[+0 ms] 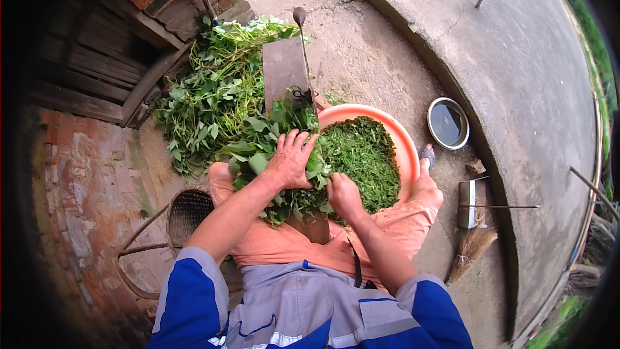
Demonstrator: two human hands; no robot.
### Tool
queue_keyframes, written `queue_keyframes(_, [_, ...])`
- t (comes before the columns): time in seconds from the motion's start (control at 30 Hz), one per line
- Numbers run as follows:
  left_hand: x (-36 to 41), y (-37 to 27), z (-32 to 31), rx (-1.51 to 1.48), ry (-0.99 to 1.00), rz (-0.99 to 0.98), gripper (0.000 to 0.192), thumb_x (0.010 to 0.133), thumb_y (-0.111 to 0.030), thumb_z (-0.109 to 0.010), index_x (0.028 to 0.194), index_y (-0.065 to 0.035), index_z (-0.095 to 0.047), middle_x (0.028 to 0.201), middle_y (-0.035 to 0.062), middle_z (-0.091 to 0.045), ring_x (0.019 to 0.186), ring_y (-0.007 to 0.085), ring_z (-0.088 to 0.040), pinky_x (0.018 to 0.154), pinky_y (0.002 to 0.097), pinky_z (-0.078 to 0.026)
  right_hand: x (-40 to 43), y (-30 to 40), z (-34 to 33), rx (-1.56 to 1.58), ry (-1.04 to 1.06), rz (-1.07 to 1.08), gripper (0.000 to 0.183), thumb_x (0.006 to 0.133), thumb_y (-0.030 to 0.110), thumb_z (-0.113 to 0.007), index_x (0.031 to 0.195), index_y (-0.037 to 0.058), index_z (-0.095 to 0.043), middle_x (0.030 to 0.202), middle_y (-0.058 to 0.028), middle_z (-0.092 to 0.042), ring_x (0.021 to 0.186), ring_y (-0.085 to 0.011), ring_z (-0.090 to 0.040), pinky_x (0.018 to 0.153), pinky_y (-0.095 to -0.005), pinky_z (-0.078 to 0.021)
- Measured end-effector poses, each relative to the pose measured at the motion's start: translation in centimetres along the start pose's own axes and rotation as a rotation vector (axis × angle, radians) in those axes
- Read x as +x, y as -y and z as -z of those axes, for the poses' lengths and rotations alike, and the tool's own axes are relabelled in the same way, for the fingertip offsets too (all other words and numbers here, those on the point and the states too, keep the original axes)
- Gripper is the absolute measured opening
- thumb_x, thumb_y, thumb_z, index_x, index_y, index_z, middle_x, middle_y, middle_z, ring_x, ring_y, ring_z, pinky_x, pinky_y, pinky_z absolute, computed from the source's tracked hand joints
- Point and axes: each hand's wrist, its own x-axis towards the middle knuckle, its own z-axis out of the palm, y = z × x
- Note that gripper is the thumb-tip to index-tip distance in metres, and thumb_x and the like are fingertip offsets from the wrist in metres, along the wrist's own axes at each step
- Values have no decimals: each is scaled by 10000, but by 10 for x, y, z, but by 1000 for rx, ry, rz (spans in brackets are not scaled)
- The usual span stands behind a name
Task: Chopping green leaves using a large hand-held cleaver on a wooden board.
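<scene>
My left hand (290,160) presses on a thick bunch of green leafy stems (261,155), its fingers spread over them and its thumb toward me. The bunch lies across a wooden board (286,65) that runs away from my lap. My right hand (344,196) is closed in a fist at the bunch's right side, touching leaf edges; what is inside it is hidden. Along the board's right edge runs a thin metal rod or blade (305,53) with a dark knob at its far end. Beside the board, an orange plastic basin (409,148) holds finely chopped greens (361,160).
A large heap of leafy vines (208,92) lies left of the board. A woven basket (189,215) stands near my left leg. To the right are a metal bowl of liquid (448,123), a metal tin (467,203), a straw brush (471,252) and a raised concrete edge (436,58).
</scene>
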Motion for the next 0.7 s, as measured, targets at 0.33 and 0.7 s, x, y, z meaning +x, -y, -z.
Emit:
queue_keyframes(0.33, [-4, 4, -6, -21, -93, -14, 1182, 555, -456, -851, 1532, -43, -329, 1500, 207, -376, 1430, 417, -302, 1205, 571, -222, -27, 52, -19, 89, 106, -279, 247, 904, 60, -544, 1063, -125, -505, 992, -365, -510, 908, -473, -524, 872, -476, -510])
queue_keyframes(0.7, [9, 16, -13, -66, -41, -125, 1126, 599, -620, -793, 1447, 32, -442, 1527, 243, -337, 1448, 445, -251, 1204, 600, -175, -21, 41, -50, 704, 145, -601, 328, 866, 85, -614, 1127, -78, -502, 1160, -285, -540, 1046, -372, -595, 954, -464, -481])
